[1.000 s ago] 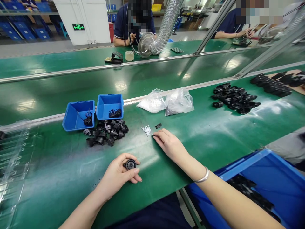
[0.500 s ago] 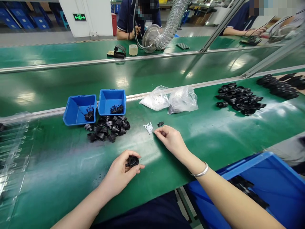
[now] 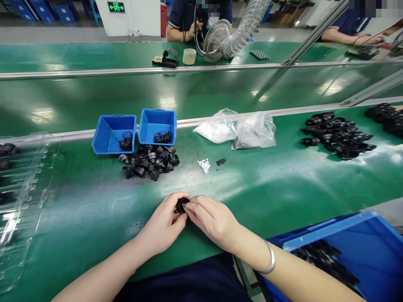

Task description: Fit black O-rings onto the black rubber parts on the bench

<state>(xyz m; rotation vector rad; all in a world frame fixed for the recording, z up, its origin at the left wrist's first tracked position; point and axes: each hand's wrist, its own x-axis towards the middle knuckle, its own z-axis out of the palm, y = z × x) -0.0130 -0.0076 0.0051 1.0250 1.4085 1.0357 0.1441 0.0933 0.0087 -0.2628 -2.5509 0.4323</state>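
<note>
My left hand (image 3: pixel 163 224) grips a small round black plastic part (image 3: pixel 180 204) just above the green bench (image 3: pixel 94 209). My right hand (image 3: pixel 210 218) has its fingertips pinched against the same part; whether it holds a small piece there is hidden. A little pile of tiny white pieces (image 3: pixel 204 165) and a smaller pile of tiny black pieces (image 3: pixel 221 161) lie beyond my hands. A heap of black round parts (image 3: pixel 150 161) sits to the left of them.
Two small blue bins (image 3: pixel 115 133) (image 3: pixel 157 126) hold black rings. Two clear plastic bags (image 3: pixel 239 129) lie behind the piles. More black parts (image 3: pixel 336 134) are at right, a large blue crate (image 3: pixel 340 256) at lower right, clear trays (image 3: pixel 19 188) at left. People work across the conveyor.
My right hand left the pile of white pieces and came back to the black part in my left hand. The view shifted slightly up and right.
</note>
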